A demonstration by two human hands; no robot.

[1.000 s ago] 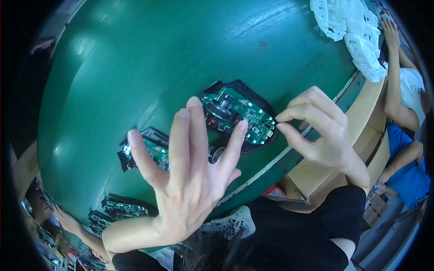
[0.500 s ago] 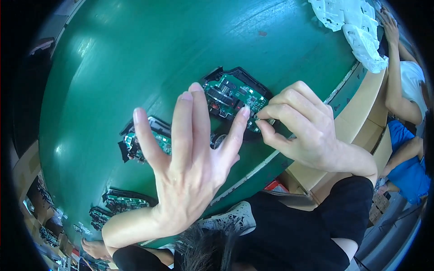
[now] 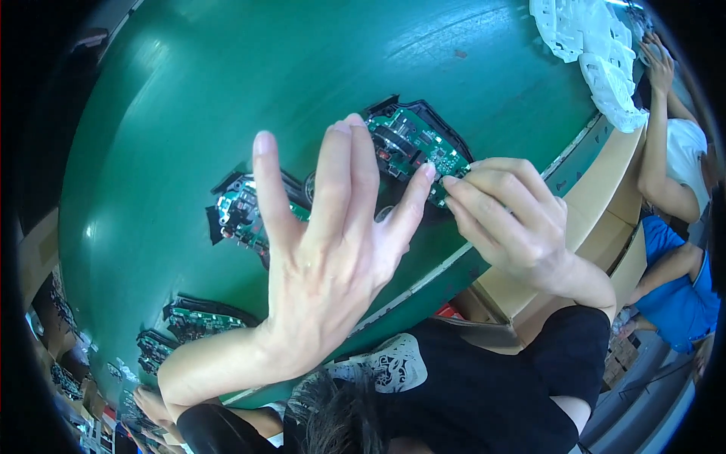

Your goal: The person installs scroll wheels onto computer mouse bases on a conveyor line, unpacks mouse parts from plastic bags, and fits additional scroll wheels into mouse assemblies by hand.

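A green circuit board (image 3: 412, 144) lies in a black housing on the green belt (image 3: 227, 91). My right hand (image 3: 507, 227) pinches the near right edge of this board with thumb and forefinger. My left hand (image 3: 325, 250) is raised in front of the belt with palm open and fingers spread. It holds nothing, and its little fingertip is close to the same board. The left hand hides part of a second board in a black housing (image 3: 242, 212) further left.
More boards in black housings (image 3: 197, 318) lie along the belt at lower left. White moulded trays (image 3: 590, 45) sit at the top right. Another person's arm (image 3: 658, 144) reaches toward them. A cardboard box (image 3: 597, 219) stands below the belt's edge.
My right hand has moved left from beside the board until its fingertips closed on the board's edge. My left hand stayed spread and rose slightly toward the board.
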